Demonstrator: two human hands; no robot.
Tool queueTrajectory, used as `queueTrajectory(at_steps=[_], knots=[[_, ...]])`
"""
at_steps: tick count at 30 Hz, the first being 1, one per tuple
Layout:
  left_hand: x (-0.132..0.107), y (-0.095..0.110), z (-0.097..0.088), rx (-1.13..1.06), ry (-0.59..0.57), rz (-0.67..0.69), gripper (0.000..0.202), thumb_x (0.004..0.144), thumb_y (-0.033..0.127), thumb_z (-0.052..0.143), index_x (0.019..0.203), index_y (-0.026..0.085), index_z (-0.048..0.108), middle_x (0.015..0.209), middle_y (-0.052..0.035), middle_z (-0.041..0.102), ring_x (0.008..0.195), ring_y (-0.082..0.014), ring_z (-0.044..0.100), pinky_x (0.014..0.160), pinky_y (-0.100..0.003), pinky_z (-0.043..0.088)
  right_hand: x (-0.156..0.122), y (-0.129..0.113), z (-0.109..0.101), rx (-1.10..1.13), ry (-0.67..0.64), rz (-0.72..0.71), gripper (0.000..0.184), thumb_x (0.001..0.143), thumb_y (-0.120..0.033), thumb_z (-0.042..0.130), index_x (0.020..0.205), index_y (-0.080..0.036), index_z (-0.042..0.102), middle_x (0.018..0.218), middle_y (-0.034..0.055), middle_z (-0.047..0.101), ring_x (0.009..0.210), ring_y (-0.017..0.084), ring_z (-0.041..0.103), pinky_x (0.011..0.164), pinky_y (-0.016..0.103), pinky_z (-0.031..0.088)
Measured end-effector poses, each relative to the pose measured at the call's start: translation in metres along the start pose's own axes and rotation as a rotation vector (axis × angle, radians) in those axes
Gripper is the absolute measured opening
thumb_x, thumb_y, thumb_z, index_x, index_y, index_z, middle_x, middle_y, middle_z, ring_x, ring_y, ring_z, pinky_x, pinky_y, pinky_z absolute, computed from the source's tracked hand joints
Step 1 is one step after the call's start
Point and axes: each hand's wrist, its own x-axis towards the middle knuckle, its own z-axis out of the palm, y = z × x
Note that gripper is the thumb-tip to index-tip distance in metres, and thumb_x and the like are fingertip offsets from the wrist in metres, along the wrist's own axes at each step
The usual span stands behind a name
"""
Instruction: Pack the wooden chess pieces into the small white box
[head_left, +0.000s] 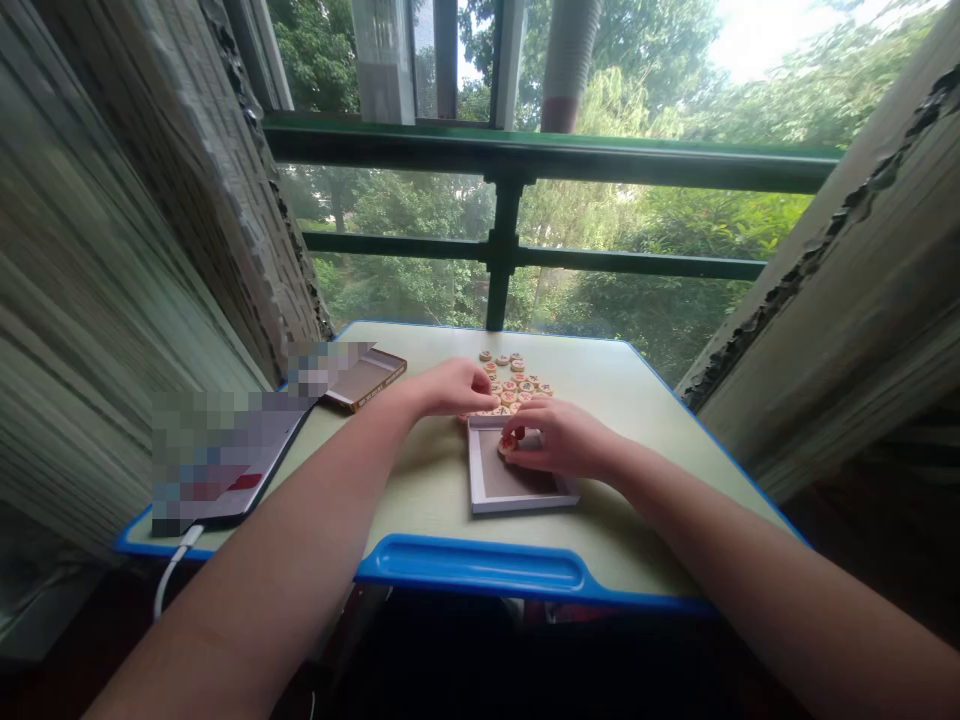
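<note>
Several round wooden game pieces [517, 382] with red and dark markings lie in a cluster on the small pale table [637, 400]. Just in front of them sits a shallow white-rimmed box tray [517, 495]. My right hand [562, 440] is over the tray's far end, fingers pinched on one round piece [508, 444]. My left hand [454, 388] rests at the left edge of the cluster, fingers curled onto the pieces; what it holds, if anything, is hidden.
A brown box lid [371, 380] lies at the table's left, beside a tablet [225, 460] with a white cable [176, 565]. The table has a blue rim with a front groove [480, 565]. Window bars and walls close in on three sides.
</note>
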Motion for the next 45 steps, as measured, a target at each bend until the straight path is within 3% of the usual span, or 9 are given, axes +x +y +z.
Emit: queueTrajectory(at_steps=[6, 10, 17, 26, 32, 45], knots=[[-0.002, -0.007, -0.006, -0.036, -0.103, -0.078, 0.016, 0.058, 0.028, 0.058, 0.063, 0.013, 0.063, 0.057, 0.001, 0.055, 0.055, -0.0106, 0.046, 0.05, -0.022, 0.031, 0.0, 0.002, -0.004, 0.003, -0.023, -0.017, 0.012, 0.072, -0.025, 0.064, 0.081, -0.02, 0.07, 0.075, 0.0035, 0.065, 0.071, 0.015, 0.054, 0.069, 0.026, 0.042], [-0.001, -0.005, -0.003, -0.068, -0.153, -0.051, 0.016, 0.058, 0.028, 0.059, 0.065, 0.014, 0.065, 0.06, 0.0006, 0.059, 0.059, -0.012, 0.05, 0.053, -0.021, 0.035, 0.0, 0.002, -0.005, 0.012, -0.021, -0.041, 0.012, 0.073, -0.024, 0.062, 0.082, -0.02, 0.07, 0.072, 0.0034, 0.065, 0.069, 0.014, 0.054, 0.068, 0.026, 0.041], [0.002, 0.0, 0.002, -0.063, -0.146, 0.005, 0.023, 0.061, 0.033, 0.061, 0.071, 0.015, 0.07, 0.064, -0.0004, 0.063, 0.061, -0.0119, 0.052, 0.056, -0.02, 0.037, 0.002, 0.006, 0.002, -0.033, 0.064, -0.044, 0.018, 0.08, -0.033, 0.058, 0.078, -0.019, 0.07, 0.071, 0.0046, 0.064, 0.068, 0.014, 0.052, 0.067, 0.025, 0.041], [0.004, 0.0, 0.009, -0.108, -0.146, -0.016, 0.02, 0.059, 0.031, 0.062, 0.067, 0.013, 0.065, 0.058, 0.0014, 0.058, 0.056, -0.0101, 0.047, 0.049, -0.021, 0.031, 0.0, 0.004, 0.002, -0.06, 0.036, -0.072, 0.011, 0.076, -0.023, 0.061, 0.08, -0.021, 0.071, 0.072, 0.0041, 0.062, 0.069, 0.014, 0.053, 0.067, 0.025, 0.041], [0.003, 0.002, 0.01, -0.135, -0.174, -0.021, 0.018, 0.059, 0.03, 0.062, 0.066, 0.013, 0.064, 0.057, 0.0018, 0.057, 0.055, -0.0096, 0.046, 0.048, -0.02, 0.03, 0.001, 0.006, 0.004, -0.061, 0.02, -0.065, 0.013, 0.079, -0.025, 0.059, 0.083, -0.02, 0.071, 0.076, 0.0053, 0.064, 0.073, 0.014, 0.055, 0.068, 0.024, 0.042], [0.006, -0.011, 0.009, -0.148, -0.129, -0.052, 0.019, 0.058, 0.028, 0.061, 0.067, 0.013, 0.069, 0.055, -0.0001, 0.058, 0.054, -0.0102, 0.046, 0.049, -0.02, 0.033, 0.001, 0.009, 0.009, -0.001, 0.049, -0.079, 0.016, 0.081, -0.029, 0.059, 0.087, -0.021, 0.071, 0.075, 0.0048, 0.065, 0.068, 0.013, 0.055, 0.065, 0.023, 0.041]])
